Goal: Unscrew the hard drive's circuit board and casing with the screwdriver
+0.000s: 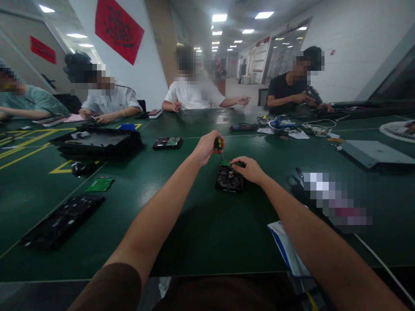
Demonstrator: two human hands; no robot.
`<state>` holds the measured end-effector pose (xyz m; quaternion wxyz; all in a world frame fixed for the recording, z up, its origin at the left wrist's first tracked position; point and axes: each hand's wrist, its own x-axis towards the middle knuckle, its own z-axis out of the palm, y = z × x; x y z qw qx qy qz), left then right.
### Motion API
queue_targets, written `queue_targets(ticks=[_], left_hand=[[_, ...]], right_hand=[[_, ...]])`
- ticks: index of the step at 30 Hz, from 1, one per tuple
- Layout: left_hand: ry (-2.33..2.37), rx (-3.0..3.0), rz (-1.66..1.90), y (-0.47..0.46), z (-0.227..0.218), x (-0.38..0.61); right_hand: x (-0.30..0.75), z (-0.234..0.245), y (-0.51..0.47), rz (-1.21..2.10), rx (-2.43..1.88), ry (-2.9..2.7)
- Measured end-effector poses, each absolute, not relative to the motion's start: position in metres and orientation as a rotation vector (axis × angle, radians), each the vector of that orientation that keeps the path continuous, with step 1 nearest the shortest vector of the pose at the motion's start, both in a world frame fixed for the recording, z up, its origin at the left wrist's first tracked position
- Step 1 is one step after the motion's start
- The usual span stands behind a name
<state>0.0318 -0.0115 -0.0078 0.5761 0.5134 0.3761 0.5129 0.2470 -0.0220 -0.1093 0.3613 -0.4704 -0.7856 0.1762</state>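
A black hard drive (229,179) lies in front of me on the green table, a green circuit board (225,163) along its far edge. My left hand (209,147) is closed around the yellow and black handle of a screwdriver (219,143). Its thin shaft points down to the far left corner of the drive. From the right, my right hand (249,169) touches the drive's far right side with its fingertips at the circuit board. Whether these fingers pinch the board or only press on it is hard to tell.
Another hard drive (167,143) and a black tray (97,142) stand farther left. A loose green board (100,184) and a black panel (63,220) lie at near left. Cables (285,125) and a grey metal box (378,153) are at right. Several people sit across the table.
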Motion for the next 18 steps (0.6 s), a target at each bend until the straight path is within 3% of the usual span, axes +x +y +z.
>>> queue_targets(ticks=[6, 13, 18], left_hand=[[0.834, 1.227, 1.133, -0.0169, -0.0070, 0.0391], [1.162, 1.507, 1.191, -0.0132, -0.0061, 0.0321], [1.069, 1.346, 1.126, -0.0202, -0.0029, 0.0339]], right_hand=[[0.2472, -0.1105, -0.0207, 0.452, -1.211, -2.027], [0.2470, -0.1123, -0.0193, 0.450, -1.221, -2.019], [0.2472, -0.1110, -0.0199, 0.450, -1.205, -2.035]])
